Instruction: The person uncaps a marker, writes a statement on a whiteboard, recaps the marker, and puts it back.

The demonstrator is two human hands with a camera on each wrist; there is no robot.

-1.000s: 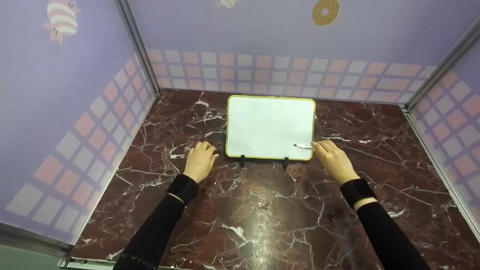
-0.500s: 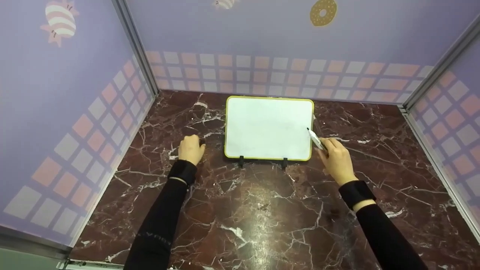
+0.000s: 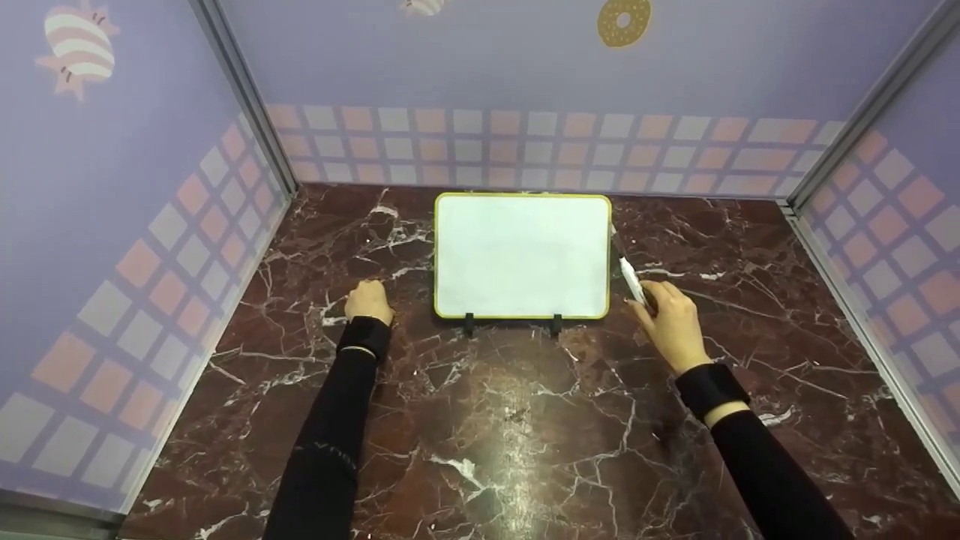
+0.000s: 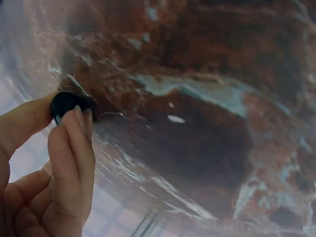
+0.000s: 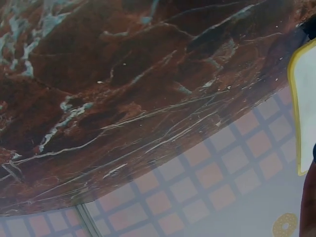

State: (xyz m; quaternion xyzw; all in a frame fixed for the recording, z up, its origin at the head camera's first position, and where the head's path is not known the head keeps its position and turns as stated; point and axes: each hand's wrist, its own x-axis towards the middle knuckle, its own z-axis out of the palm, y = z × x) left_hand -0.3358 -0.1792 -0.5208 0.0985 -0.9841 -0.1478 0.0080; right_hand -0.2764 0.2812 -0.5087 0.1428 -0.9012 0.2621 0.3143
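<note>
A whiteboard with a yellow frame stands propped on two black feet; its writing surface looks blank. To its right, my right hand holds a white marker between thumb and fingers, the dark tip pointing up and away beside the frame. Left of the board, my left hand is near the tabletop. In the left wrist view its thumb and fingertips pinch a small round black cap. The right wrist view catches only part of a finger and the board's edge.
The dark red marbled tabletop has white veins. Purple panels with pink and white squares enclose it at the back, left and right, joined by metal corner strips.
The marker has swung from lying across the board's lower right to pointing upward beside its right edge. My left hand has drawn left, away from the board. The head view has shifted slightly.
</note>
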